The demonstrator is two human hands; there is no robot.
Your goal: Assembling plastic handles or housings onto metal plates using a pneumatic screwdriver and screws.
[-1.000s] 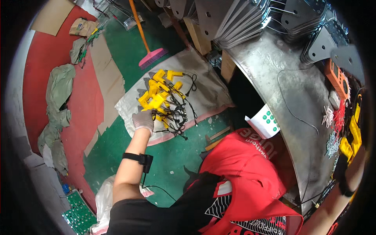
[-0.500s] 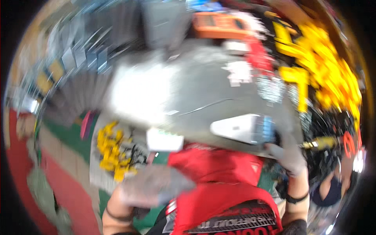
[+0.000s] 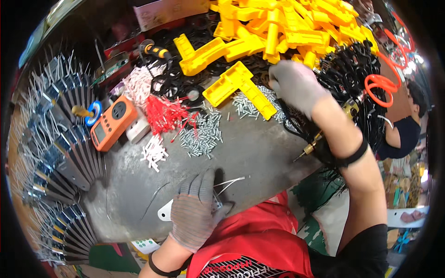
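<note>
My gloved left hand (image 3: 194,211) lies over a tapered white-silver plate (image 3: 164,211) near the table's front edge, fingers across it and thumb bent round its other side. The plate's rounded end with a hole shows, and thin white wires (image 3: 230,182) stick out beyond the hand; its middle is covered. My gloved right hand (image 3: 299,85) reaches to the near edge of a heap of yellow plastic housings (image 3: 296,34), above black cables (image 3: 292,118). Its fingers curl downward, and what they grip, if anything, is hidden. One T-shaped yellow housing (image 3: 241,88) lies left of it.
Silver screws (image 3: 202,134), red sleeves (image 3: 164,113) and white connectors (image 3: 154,152) lie in piles. An orange meter (image 3: 113,123) stands at left, near fanned stacks of wired plates (image 3: 69,157). A brass-coloured air screwdriver (image 3: 317,136) with an orange coiled hose (image 3: 382,88) is beside my right forearm. Another person (image 3: 408,120) sits at right.
The view has swung and sharpened. My left hand has come from over my lap onto the plate. My right hand has left the plate's wired end and moved out to the yellow heap.
</note>
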